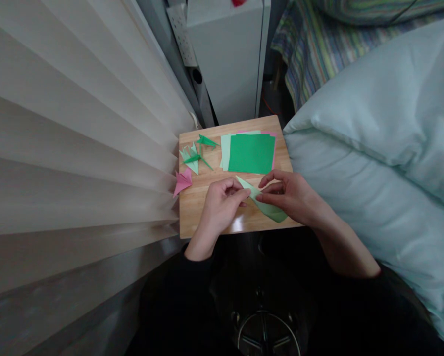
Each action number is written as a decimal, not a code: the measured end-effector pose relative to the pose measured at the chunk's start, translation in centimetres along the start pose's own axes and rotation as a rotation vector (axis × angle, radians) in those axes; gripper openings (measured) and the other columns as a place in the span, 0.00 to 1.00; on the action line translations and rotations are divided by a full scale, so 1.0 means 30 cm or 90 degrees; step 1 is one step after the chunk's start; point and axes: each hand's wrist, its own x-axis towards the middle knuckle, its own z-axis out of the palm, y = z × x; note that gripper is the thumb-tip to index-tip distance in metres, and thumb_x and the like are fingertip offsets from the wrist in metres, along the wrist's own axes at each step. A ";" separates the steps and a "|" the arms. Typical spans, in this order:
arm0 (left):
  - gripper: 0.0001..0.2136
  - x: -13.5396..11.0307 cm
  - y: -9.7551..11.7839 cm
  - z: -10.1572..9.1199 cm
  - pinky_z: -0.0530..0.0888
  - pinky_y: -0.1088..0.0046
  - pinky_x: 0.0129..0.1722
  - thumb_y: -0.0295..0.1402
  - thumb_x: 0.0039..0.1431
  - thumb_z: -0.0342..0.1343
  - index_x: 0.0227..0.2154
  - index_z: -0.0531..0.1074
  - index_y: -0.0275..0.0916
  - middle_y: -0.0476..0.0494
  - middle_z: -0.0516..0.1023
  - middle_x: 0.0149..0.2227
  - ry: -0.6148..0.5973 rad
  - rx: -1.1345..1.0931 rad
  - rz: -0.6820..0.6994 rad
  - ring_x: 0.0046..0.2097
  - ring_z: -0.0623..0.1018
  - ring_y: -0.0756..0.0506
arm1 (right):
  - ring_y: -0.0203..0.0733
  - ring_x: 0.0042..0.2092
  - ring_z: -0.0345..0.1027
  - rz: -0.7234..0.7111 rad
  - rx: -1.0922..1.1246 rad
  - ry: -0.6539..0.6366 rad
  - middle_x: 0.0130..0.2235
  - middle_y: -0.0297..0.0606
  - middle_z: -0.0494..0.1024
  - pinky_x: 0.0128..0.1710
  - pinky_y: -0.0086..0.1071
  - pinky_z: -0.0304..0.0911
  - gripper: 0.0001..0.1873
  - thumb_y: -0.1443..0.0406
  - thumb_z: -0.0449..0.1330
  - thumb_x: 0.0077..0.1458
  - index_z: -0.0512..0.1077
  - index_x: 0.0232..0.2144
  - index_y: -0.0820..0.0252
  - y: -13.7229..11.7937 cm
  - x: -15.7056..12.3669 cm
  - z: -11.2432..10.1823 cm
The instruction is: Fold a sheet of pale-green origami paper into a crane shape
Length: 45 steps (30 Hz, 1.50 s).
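Observation:
A partly folded sheet of light green origami paper (269,208) is held slantwise over the front of the small wooden table (192,217). My left hand (227,199) pinches its left edge between thumb and fingers. At the paper's upper right edge, my right hand (288,195) has thumb and fingers closed on it. Beyond the hands lies a stack of square paper with a dark green sheet (251,153) on top; light green and pink edges peek out below. Folded paper cranes in dark green (207,141), light green and pink (183,182) sit on the table's left side.
Pleated curtains (76,173) hang along the table's left edge, touching the pink crane. To the right, a pale blue quilt (373,148) bulges up against the table. A white cabinet (227,64) stands behind. Below the front edge shows a round metal chair base (268,331).

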 end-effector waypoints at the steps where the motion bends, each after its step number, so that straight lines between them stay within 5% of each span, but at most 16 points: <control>1: 0.10 0.001 0.000 0.000 0.75 0.75 0.29 0.36 0.48 0.69 0.22 0.74 0.37 0.51 0.74 0.23 -0.002 0.002 0.007 0.26 0.74 0.51 | 0.37 0.25 0.69 0.004 -0.006 -0.008 0.27 0.35 0.83 0.24 0.29 0.55 0.15 0.60 0.72 0.45 0.72 0.33 0.57 0.002 0.000 0.000; 9: 0.09 -0.003 0.015 0.001 0.76 0.73 0.34 0.36 0.53 0.67 0.24 0.75 0.37 0.49 0.77 0.25 -0.065 0.070 0.047 0.29 0.77 0.50 | 0.35 0.25 0.61 -0.068 -0.131 -0.019 0.22 0.32 0.73 0.24 0.32 0.50 0.14 0.54 0.68 0.52 0.76 0.27 0.59 0.019 0.011 -0.010; 16: 0.09 0.000 0.004 0.002 0.75 0.76 0.31 0.36 0.56 0.65 0.26 0.73 0.37 0.51 0.74 0.25 -0.055 0.072 0.070 0.29 0.75 0.51 | 0.38 0.29 0.67 -0.104 -0.169 0.030 0.26 0.36 0.78 0.30 0.34 0.59 0.11 0.58 0.67 0.51 0.79 0.24 0.60 0.006 0.010 -0.016; 25: 0.08 0.008 -0.008 0.010 0.76 0.77 0.31 0.35 0.55 0.65 0.29 0.72 0.37 0.51 0.76 0.26 -0.050 -0.015 0.049 0.28 0.76 0.52 | 0.38 0.29 0.66 -0.102 -0.153 0.060 0.25 0.34 0.77 0.30 0.34 0.59 0.11 0.59 0.68 0.50 0.76 0.22 0.58 0.008 0.004 -0.001; 28: 0.09 0.006 -0.001 0.011 0.75 0.76 0.31 0.36 0.54 0.67 0.30 0.74 0.37 0.50 0.77 0.26 -0.040 -0.021 0.045 0.29 0.76 0.51 | 0.39 0.29 0.67 -0.117 -0.154 0.081 0.25 0.34 0.77 0.30 0.34 0.60 0.10 0.59 0.69 0.49 0.75 0.24 0.58 0.010 0.008 -0.002; 32: 0.10 -0.002 0.012 0.012 0.74 0.75 0.32 0.37 0.49 0.71 0.28 0.77 0.37 0.49 0.78 0.27 -0.037 -0.015 0.048 0.30 0.75 0.51 | 0.45 0.41 0.74 -0.178 -0.164 0.127 0.36 0.38 0.83 0.43 0.38 0.66 0.10 0.59 0.70 0.51 0.78 0.33 0.58 0.012 0.009 -0.007; 38: 0.07 -0.014 0.027 0.011 0.66 0.76 0.29 0.32 0.43 0.71 0.21 0.79 0.38 0.50 0.76 0.23 0.001 -0.116 -0.029 0.27 0.70 0.53 | 0.47 0.45 0.76 -0.200 -0.138 0.010 0.40 0.39 0.85 0.51 0.42 0.66 0.11 0.57 0.65 0.59 0.81 0.33 0.57 0.009 0.002 -0.009; 45: 0.07 -0.023 0.034 0.023 0.61 0.76 0.26 0.32 0.41 0.70 0.18 0.78 0.38 0.49 0.75 0.22 -0.014 -0.143 -0.103 0.27 0.68 0.53 | 0.47 0.45 0.76 -0.190 -0.083 -0.061 0.37 0.37 0.84 0.54 0.41 0.66 0.10 0.58 0.67 0.54 0.80 0.26 0.57 0.010 0.013 -0.006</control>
